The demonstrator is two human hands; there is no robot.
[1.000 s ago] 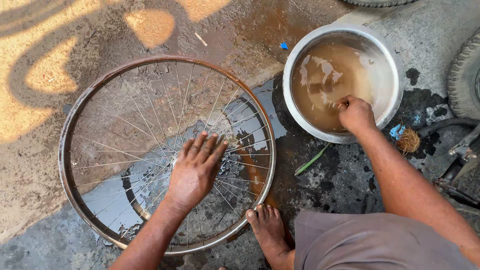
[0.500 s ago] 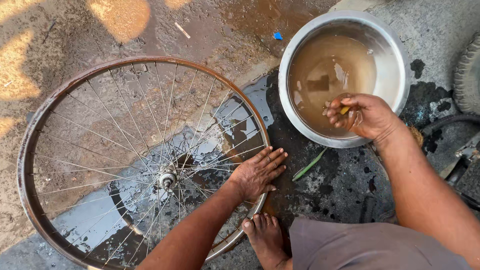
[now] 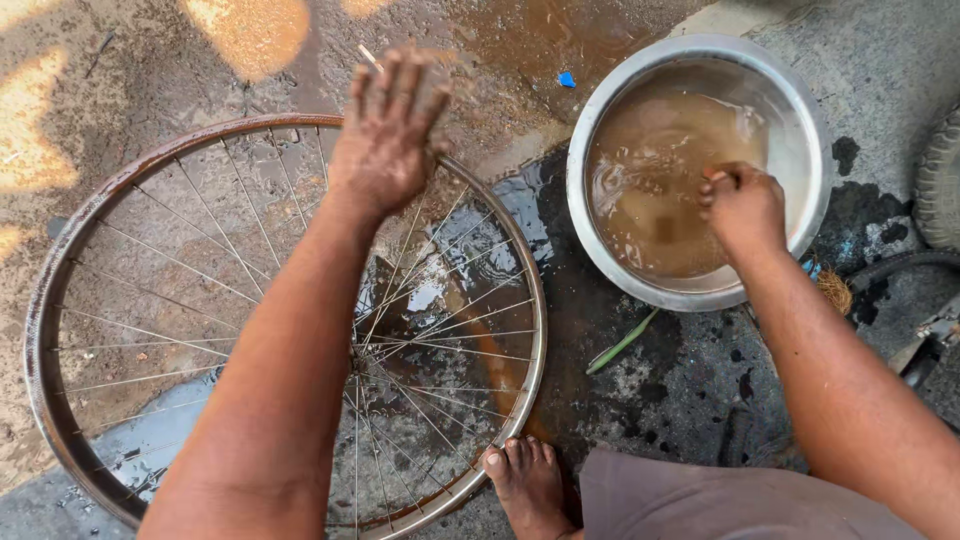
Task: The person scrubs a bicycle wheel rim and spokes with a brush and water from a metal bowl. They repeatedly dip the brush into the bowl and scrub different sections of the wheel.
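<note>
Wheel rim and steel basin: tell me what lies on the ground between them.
Head view: between the wheel rim and steel basin lies wet, dark ground, with a green strip nearer the basin.

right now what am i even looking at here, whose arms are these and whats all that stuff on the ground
This is a view from a camera worn on a person's head, looking down at their own two bare arms. The person is low to the wet, muddy ground; one bare foot shows at the bottom edge.

The left hand is spread open, fingers apart, over the far rim of a bicycle wheel that lies flat on the ground: a metal rim with thin spokes, no tyre. Whether the hand touches the rim is hard to tell, as it is blurred.

The right hand is closed in a fist, dipped at the surface of brown, murky water in a round metal basin. What it grips, if anything, is hidden.

A green stem lies between wheel and basin.
</note>
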